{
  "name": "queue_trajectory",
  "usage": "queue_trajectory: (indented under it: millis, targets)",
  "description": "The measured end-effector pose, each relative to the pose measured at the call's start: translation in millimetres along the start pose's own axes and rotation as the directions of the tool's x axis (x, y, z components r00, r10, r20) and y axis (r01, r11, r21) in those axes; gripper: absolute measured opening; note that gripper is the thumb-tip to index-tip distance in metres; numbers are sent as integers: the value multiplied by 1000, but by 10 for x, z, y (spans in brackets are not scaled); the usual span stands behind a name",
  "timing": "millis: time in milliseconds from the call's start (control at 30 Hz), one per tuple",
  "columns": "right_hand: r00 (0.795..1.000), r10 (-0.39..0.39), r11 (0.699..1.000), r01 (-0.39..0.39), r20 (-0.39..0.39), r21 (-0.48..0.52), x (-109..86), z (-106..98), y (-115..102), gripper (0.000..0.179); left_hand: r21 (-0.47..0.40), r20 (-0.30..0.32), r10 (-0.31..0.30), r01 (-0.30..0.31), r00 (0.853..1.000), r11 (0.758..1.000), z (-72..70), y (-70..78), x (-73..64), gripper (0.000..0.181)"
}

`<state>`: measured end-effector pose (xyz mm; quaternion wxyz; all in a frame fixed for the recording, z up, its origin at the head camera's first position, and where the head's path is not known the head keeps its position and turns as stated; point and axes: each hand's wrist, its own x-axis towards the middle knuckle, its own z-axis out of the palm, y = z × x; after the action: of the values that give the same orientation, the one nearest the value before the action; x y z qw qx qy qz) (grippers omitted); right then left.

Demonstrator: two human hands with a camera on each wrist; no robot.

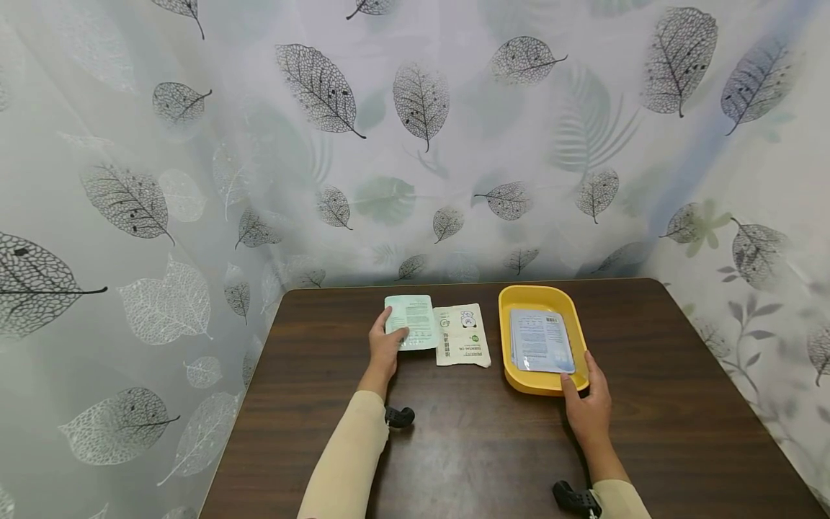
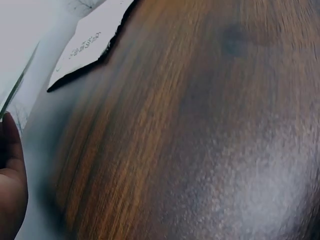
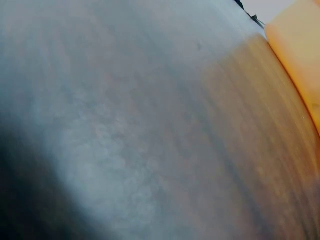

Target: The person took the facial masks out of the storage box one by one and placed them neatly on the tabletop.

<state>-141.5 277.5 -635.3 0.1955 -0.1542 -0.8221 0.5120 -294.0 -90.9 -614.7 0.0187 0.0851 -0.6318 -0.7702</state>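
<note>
My left hand (image 1: 384,352) pinches the left edge of a pale green flat packet (image 1: 418,317), thumb on its printed face. The packet's right edge lies close to or over a cream packet (image 1: 462,335) with a small panda face on it. Part of the left hand (image 2: 12,185) shows at the edge of the left wrist view, with the cream packet (image 2: 92,40) beyond. My right hand (image 1: 591,407) grips the near right corner of a yellow tray (image 1: 512,382), thumb at the near rim, fingers along the outer side. Silvery-blue packets (image 1: 543,340) lie stacked inside.
The dark wooden table (image 1: 473,447) ends at a leaf-printed curtain (image 1: 421,166) behind and at both sides. A black wrist device (image 1: 400,417) sits on the left wrist, another device (image 1: 574,497) on the right. The tray's orange-yellow wall (image 3: 300,55) appears in the right wrist view.
</note>
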Motion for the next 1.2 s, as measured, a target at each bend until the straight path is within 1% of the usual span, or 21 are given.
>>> queue_trajectory:
  millis: [100, 267, 433, 600, 667, 733, 800, 867, 900, 967, 1000, 1100, 1200]
  targets:
    - [1000, 2, 1000, -2, 0, 0, -1, 0, -4, 71, 29, -8, 6, -5, 1000, 1000, -17, -10, 1, 77]
    - [1000, 8, 1000, -8, 5, -3, -3, -1, -20, 71, 115, -15, 26, -24, 1000, 993, -46, -34, 4, 75]
    - [1000, 14, 1000, -14, 5, -3, -1, -2, -31, 71, 173, 4, 51, -50, 999, 984, -78, -81, 28, 77]
    - [1000, 6, 1000, -6, -3, -4, 3, -4, -13, 71, 228, 12, 52, -53, 999, 972, -104, -71, 6, 80]
    - [1000, 5, 1000, -5, -3, -4, 1, -4, -10, 71, 265, 16, 49, -51, 999, 963, -106, -73, 4, 80]
    - [1000, 6, 1000, -6, -3, -5, 0, -3, -9, 71, 315, 21, 57, -61, 998, 947, -104, -80, 7, 81]
    - [1000, 7, 1000, -7, -2, -6, 0, 1, -9, 71, 390, 29, 73, -78, 997, 918, -100, -93, 18, 81]
    - [1000, 9, 1000, -8, 1, -9, 1, 3, -12, 71, 477, 38, 95, -102, 995, 873, -99, -97, 23, 80]
    - [1000, 10, 1000, -10, 3, -10, 2, 4, -12, 71, 519, 47, 108, -117, 993, 847, -98, -94, 23, 79]
    - [1000, 10, 1000, -10, 5, -11, 4, 4, -9, 71, 595, 74, 135, -152, 988, 790, -95, -94, 24, 78]
    - [1000, 10, 1000, -10, 6, -10, 5, 4, -8, 72, 622, 90, 153, -175, 984, 763, -96, -90, 20, 77]
    - [1000, 8, 1000, -8, 6, -5, 7, 2, -1, 71, 703, 132, 195, -231, 972, 673, -114, -88, -5, 76]
    - [1000, 8, 1000, -8, 8, -4, 11, -1, 0, 71, 777, 160, 207, -252, 965, 577, -144, -89, -31, 75]
